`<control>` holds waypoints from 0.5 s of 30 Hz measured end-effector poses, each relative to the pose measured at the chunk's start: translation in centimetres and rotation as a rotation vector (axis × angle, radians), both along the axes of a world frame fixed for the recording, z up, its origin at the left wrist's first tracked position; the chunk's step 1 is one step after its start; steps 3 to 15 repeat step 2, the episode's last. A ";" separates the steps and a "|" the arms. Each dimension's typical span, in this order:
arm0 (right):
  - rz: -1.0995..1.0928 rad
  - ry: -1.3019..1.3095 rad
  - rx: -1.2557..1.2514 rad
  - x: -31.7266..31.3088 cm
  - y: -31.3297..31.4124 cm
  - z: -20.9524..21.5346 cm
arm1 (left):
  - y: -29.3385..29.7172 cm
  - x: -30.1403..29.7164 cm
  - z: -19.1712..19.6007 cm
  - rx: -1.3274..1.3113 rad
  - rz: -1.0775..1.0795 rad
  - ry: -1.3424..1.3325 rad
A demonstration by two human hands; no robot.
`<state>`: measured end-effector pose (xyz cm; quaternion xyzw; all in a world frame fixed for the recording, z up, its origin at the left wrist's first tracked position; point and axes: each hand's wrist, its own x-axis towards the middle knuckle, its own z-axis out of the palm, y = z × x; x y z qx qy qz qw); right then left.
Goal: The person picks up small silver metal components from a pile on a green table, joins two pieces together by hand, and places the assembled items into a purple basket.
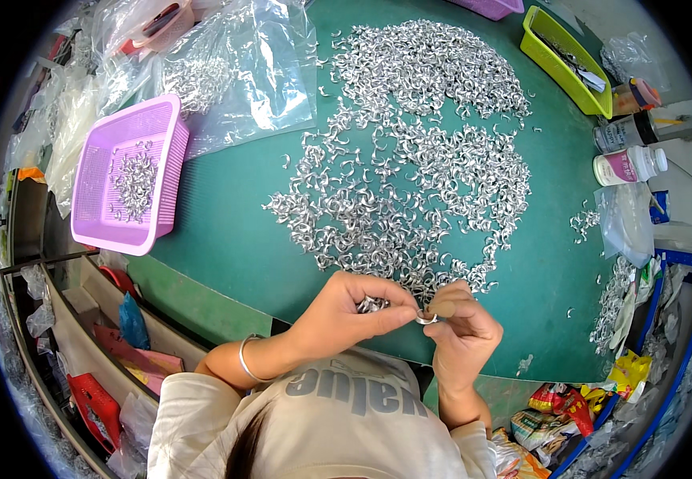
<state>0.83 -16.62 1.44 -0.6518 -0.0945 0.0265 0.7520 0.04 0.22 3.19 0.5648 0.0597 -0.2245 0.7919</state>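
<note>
My left hand (360, 307) is curled, with several small curved silver metal pieces (372, 304) gathered in its palm. Its thumb and forefinger pinch one more curved metal piece (427, 319) at the near edge of the table. My right hand (467, 329) meets it there, fingers bent and closed around the other side of the same piece. A tan, rounded flat thing (443, 308) shows at the right fingertips; its kind I cannot make out. Just beyond both hands spreads a large pile of similar curved metal pieces (410, 160).
The table top (226, 231) is green. On the left stands a purple basket (172, 172) with some metal pieces, near a clear plastic bag (258, 88). Toward the right are a yellow-green basket (549, 68), a white bottle (613, 169) and a smaller heap of pieces (613, 307).
</note>
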 end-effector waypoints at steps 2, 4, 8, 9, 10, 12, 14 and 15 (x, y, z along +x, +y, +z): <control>-0.009 0.012 -0.017 -0.1 0.0 0.0 | 0.3 0.0 0.1 -0.065 -0.045 0.176; -0.009 0.012 -0.017 -0.1 0.0 0.0 | 0.3 0.0 0.1 -0.065 -0.045 0.176; -0.009 0.012 -0.017 -0.1 0.0 0.0 | 0.3 0.0 0.1 -0.065 -0.045 0.176; -0.009 0.012 -0.017 -0.1 0.0 0.0 | 0.3 0.0 0.1 -0.065 -0.045 0.176; -0.009 0.012 -0.017 -0.1 0.0 0.0 | 0.3 0.0 0.1 -0.065 -0.045 0.176; -0.009 0.012 -0.017 -0.1 0.0 0.0 | 0.3 0.0 0.1 -0.065 -0.045 0.176; -0.009 0.012 -0.017 -0.1 0.0 0.0 | 0.3 0.0 0.1 -0.065 -0.045 0.176; -0.009 0.012 -0.017 -0.1 0.0 0.0 | 0.3 0.0 0.1 -0.065 -0.045 0.176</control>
